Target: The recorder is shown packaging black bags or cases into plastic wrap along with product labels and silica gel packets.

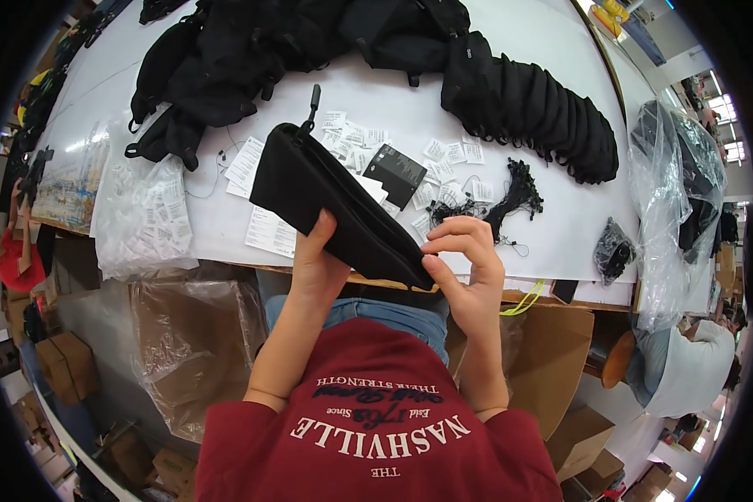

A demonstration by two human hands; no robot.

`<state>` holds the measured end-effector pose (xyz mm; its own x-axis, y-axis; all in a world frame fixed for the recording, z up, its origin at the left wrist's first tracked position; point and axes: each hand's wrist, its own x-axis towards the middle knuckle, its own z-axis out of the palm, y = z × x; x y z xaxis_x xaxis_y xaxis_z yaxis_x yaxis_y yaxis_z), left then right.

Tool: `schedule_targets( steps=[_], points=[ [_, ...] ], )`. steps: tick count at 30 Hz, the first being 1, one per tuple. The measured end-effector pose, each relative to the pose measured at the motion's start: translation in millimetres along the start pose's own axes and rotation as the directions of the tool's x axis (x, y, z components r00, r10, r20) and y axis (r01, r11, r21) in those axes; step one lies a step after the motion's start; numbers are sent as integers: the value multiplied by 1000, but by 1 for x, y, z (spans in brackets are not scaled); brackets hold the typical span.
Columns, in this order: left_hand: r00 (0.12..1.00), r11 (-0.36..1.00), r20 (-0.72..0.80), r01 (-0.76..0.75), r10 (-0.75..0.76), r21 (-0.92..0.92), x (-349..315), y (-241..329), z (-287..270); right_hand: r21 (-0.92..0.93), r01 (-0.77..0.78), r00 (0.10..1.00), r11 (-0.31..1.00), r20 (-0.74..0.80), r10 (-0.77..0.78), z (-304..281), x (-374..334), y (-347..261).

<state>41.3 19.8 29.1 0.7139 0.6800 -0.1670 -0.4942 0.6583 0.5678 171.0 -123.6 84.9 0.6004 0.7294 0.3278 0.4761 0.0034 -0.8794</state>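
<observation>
A black fabric pouch (330, 205) with a zipper along its upper edge is held tilted above the table's near edge. A zipper pull with a cord (314, 107) sticks up from its far left end. My left hand (316, 261) grips the pouch's lower side, thumb on the front, the other fingers hidden behind it. At the near right end, my right hand (470, 266) pinches the pouch's edge between thumb and index finger. The zipper edge looks parted, but the inside is dark. Behind the pouch lie a black card (395, 176) and scattered white paper tags (351, 138).
Black bags (268, 42) are heaped along the far side, with a row of black pouches (535, 109) at right. Black cords (517, 197) lie nearer. Plastic bags (146, 209) sit left, another (673, 184) right. Cardboard boxes (552, 360) stand below; other people are at both sides.
</observation>
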Motion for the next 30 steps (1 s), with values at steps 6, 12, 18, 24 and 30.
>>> schedule_targets(
  steps=[6, 12, 18, 24, 30],
  points=[
    [997, 991, -27, -78, 76, -104, 1, 12, 0, 16, -25, 1000, 1000, -14, 25, -2, -6, 0],
    [995, 987, -38, -96, 92, -131, -2, 17, -2, 173, -174, 975, 969, 165, 146, -5, -18, 9],
    [994, 994, -62, -97, 95, -47, -2, 19, 4, 193, -254, 952, 948, 224, 209, -18, -20, 15],
    [997, 988, -75, 17, -6, 152, -9, 20, 29, 193, -228, 972, 954, 103, 211, -29, -2, 13],
    [939, 906, 53, 312, -340, 285, -20, 14, 55, 388, -103, 979, 916, -124, 162, 2, 25, -4]
  ],
)
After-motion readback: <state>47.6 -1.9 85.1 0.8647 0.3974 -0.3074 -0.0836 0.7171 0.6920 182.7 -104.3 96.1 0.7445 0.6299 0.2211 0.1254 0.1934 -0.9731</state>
